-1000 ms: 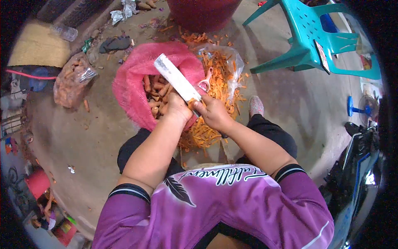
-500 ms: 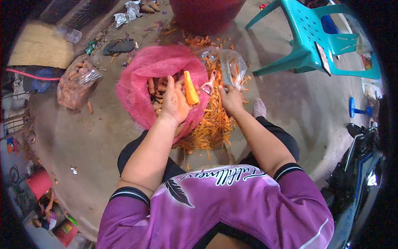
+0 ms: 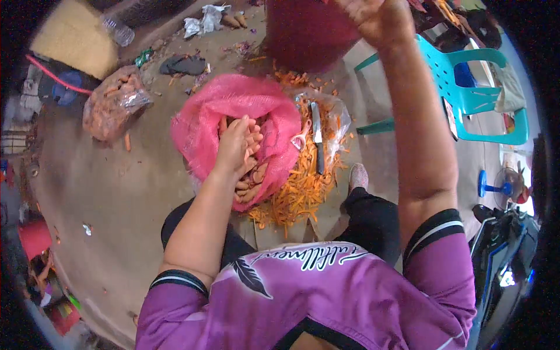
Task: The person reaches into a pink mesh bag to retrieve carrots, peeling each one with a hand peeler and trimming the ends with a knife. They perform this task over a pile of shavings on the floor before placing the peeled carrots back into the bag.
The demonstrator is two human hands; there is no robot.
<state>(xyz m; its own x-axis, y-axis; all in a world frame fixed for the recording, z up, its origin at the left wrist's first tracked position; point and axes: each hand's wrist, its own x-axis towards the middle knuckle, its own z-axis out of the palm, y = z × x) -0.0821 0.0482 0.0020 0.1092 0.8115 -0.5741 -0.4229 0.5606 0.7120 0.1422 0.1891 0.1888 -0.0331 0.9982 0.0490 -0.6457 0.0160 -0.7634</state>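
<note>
My left hand (image 3: 238,146) is over the mouth of a pink mesh sack (image 3: 195,114), with its fingers loosely bent and apart and no object visible in it. Unpeeled carrots (image 3: 249,185) lie in the sack, just below that hand. High at the top edge of the view, my right hand (image 3: 379,23) reaches out in front of a dark red tub (image 3: 303,35); its fingertips are cut off and blurred. A knife (image 3: 318,137) with a black handle rests on orange carrot peelings (image 3: 291,195). Beside it lies a pink peeler (image 3: 301,137).
A teal plastic chair (image 3: 478,96) stands at the right, close to my right arm. On the left are a clear bag of carrots (image 3: 114,105) and a dark slipper (image 3: 184,65). A motorcycle (image 3: 507,251) and a blue fan (image 3: 493,188) are farther right.
The peeled carrot has left my left hand and is out of sight. My right hand has let go of the knife and moved up and forward. My left hand stays over the sack.
</note>
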